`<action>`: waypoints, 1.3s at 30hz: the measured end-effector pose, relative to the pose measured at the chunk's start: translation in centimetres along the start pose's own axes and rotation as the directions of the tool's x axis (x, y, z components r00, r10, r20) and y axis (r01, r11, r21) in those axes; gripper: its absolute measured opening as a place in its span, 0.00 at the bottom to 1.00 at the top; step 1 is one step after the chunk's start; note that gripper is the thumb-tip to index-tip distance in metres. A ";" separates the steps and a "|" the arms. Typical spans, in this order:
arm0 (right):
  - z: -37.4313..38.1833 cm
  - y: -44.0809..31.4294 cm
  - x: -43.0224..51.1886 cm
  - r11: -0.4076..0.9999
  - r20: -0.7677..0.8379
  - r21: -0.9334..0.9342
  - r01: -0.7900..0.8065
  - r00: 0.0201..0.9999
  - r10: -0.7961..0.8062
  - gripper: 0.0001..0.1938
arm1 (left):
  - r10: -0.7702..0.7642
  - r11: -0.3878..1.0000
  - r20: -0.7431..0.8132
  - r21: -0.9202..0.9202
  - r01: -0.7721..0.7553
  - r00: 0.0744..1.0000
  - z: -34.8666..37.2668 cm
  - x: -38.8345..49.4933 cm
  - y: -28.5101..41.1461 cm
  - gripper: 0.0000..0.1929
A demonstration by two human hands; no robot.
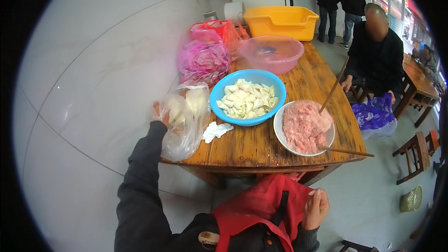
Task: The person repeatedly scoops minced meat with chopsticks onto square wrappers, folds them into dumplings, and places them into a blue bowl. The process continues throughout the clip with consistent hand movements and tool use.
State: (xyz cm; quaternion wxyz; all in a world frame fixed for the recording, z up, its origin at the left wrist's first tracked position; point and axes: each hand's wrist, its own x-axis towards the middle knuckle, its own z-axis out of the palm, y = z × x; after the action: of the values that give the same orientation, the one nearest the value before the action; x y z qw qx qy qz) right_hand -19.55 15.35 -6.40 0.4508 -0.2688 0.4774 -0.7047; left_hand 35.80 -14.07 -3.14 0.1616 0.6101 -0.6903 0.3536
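My left hand [162, 113] is at the table's left edge, touching a clear plastic bag [180, 143] that holds pale wrappers or dough. The bag partly covers its fingers, so their grip is unclear. Down at my front, my right hand [316, 207] pinches the edge of the red apron [255, 199] I wear. Folded, filled dumplings [246, 99] fill a blue plastic basin [214, 106] on the table. To its right, a white bowl [279, 134] holds pink minced meat [304, 126], with two wooden sticks [334, 85] stuck in it. Crumpled white tissue [216, 131] lies between bag and basin.
The wooden table [241, 150] also bears a pink basin [273, 54], a yellow tub [280, 24] and pink plastic bags [204, 57]. A tiled wall [94, 77] adjoins its left. A seated person [376, 52] with a purple bag [373, 113] is at right, near wooden stools [414, 155].
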 end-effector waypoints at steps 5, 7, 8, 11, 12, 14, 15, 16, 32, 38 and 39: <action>-0.2 0.4 0.9 1.000 0.065 -0.025 -0.001 0.998 0.003 0.11 | -0.120 0.958 0.132 -0.246 0.150 0.984 -20.2 0.2 5.8 0.08; 0.4 0.3 1.3 0.998 0.141 -0.054 0.027 0.990 -0.020 0.10 | -0.079 0.794 0.359 -0.542 0.276 0.930 -25.7 0.4 9.4 0.08; 0.9 0.2 1.5 0.996 0.184 -0.068 0.062 0.982 -0.049 0.09 | -0.047 0.647 0.463 -0.661 0.380 0.885 -27.4 0.4 11.5 0.08; 2.1 -0.2 1.9 0.997 0.421 0.030 0.074 0.903 -0.080 0.11 | 0.315 0.377 0.546 -0.823 0.425 0.777 -29.9 0.0 19.3 0.09; 2.4 -0.3 2.0 0.997 0.511 0.061 0.039 0.857 -0.065 0.13 | 0.406 0.258 0.576 -0.817 0.516 0.709 -30.2 -0.5 22.0 0.09; 2.1 -0.7 1.8 0.985 0.665 0.154 -0.077 0.746 -0.046 0.19 | 0.558 0.276 0.555 -0.825 0.493 0.617 -30.4 -1.2 27.0 0.11; 1.5 -1.0 1.6 0.947 0.726 0.218 -0.234 0.688 0.003 0.20 | 0.636 0.232 0.537 -0.818 0.526 0.554 -30.4 -1.5 29.1 0.11; 1.0 -1.2 1.3 0.965 0.697 0.145 -0.220 0.714 0.059 0.20 | 0.655 0.270 0.545 -0.815 0.512 0.523 -30.4 -1.7 30.9 0.11; -3.2 -2.7 -1.7 0.959 0.385 -0.278 0.051 0.921 0.063 0.14 | 0.816 0.071 0.450 -0.702 0.708 0.364 -29.8 -5.9 37.5 0.13; -1.8 -1.8 -2.2 0.895 0.252 0.381 -0.232 0.958 0.141 0.16 | 0.701 -0.030 0.518 -0.665 0.746 0.490 -27.7 -7.0 36.2 0.14; -1.3 -1.8 -2.4 0.779 0.313 0.539 -0.321 0.935 0.168 0.17 | 0.680 -0.073 0.518 -0.656 0.751 0.519 -27.1 -7.2 36.0 0.14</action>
State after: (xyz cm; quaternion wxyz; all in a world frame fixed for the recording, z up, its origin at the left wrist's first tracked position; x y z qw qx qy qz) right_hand -20.22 18.30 -5.21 0.6552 -0.1390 0.2098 -0.7123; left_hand -2.82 9.95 0.59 0.1988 0.3697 -0.6418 -0.6419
